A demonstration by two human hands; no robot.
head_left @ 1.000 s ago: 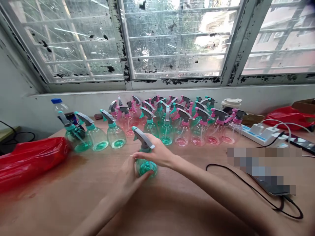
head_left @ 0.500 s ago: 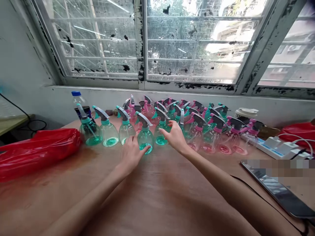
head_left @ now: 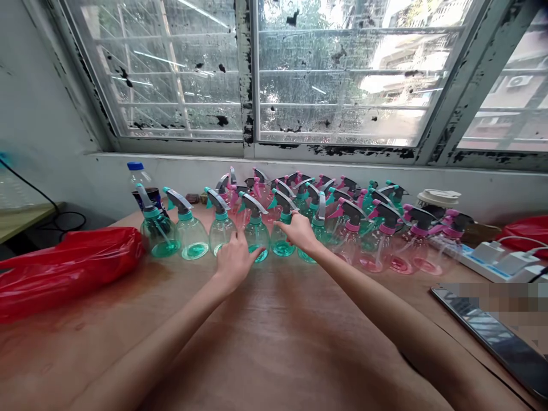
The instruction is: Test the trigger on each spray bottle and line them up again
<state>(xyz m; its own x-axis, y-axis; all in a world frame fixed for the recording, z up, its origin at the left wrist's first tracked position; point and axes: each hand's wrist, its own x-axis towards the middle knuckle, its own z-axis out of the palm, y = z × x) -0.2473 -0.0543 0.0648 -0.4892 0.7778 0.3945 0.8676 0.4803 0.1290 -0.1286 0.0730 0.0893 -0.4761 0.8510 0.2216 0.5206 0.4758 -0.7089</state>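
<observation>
Clear-bodied spray bottles with teal or pink collars and grey trigger heads stand upright in rows. My left hand (head_left: pixel 234 260) is at the lower left of a green spray bottle (head_left: pixel 260 235) in the front row. Its thumb stretches across the bottle's front, apart from the fingers, and it does not grip the bottle. My right hand (head_left: pixel 303 233) has thumb and fingers closed at the neck of the neighbouring green spray bottle (head_left: pixel 281 246). Some of its fingers are hidden. Another green spray bottle (head_left: pixel 307 254) stands partly behind my right wrist.
Pink spray bottles (head_left: pixel 377 251) line the right front. A red plastic bag (head_left: pixel 81 257) and a blue-capped drink bottle (head_left: pixel 136 166) are at left. To the right are a power strip (head_left: pixel 483 265), a phone (head_left: pixel 492 337) and a white-lidded cup (head_left: pixel 439 197). The window (head_left: pixel 338 80) is behind.
My right hand has moved left and closed at the neck of a green spray bottle. The spray bottle beside my left hand has shifted slightly back, into line with its neighbours.
</observation>
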